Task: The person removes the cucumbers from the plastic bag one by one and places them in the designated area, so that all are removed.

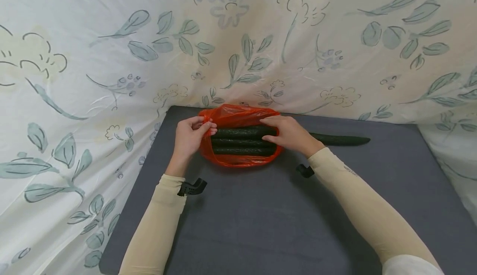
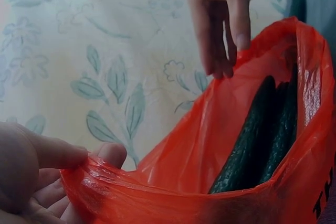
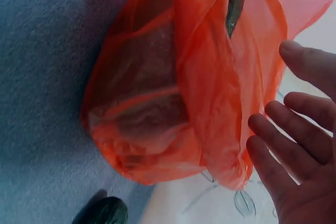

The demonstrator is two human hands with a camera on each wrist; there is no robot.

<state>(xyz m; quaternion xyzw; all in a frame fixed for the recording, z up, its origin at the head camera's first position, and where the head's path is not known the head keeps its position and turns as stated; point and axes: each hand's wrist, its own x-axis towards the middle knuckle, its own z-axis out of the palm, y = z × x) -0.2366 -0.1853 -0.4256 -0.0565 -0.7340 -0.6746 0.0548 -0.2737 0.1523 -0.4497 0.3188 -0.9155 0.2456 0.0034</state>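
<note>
Reckoned from above with the far side as 12 o'clock, a red plastic bag [image 1: 242,118] lies with its mouth gaping near the far edge of the dark grey surface [image 1: 261,217]. Inside, three dark green cucumbers [image 1: 244,143] lie side by side along the 9-to-3 line. At the bag's 10 o'clock, the left hand [image 1: 191,136] pinches the gathered rim between thumb and fingers. At 3 o'clock, the right hand [image 1: 292,133] holds nothing, its fingers extended and apart beside the rim; whether the fingertips touch the plastic I cannot tell.

A loose cucumber [image 1: 346,140] rests on the surface at the bag's 3 o'clock, its nearer end hidden behind the right hand. That hand also covers part of the right ends of the bagged cucumbers, while the bag's rim hides their left ends.

A floral cloth [image 1: 261,30] rises close behind the bag at 12 o'clock and also hangs along the 9 and 3 o'clock sides. Beige sleeves [image 1: 152,229] reach in from 7 and 5 o'clock, with a black wrist device [image 1: 193,187] at each wrist. Black lettering [image 2: 321,203], cut off by the left wrist view's edge, marks the bag's outer wall.
</note>
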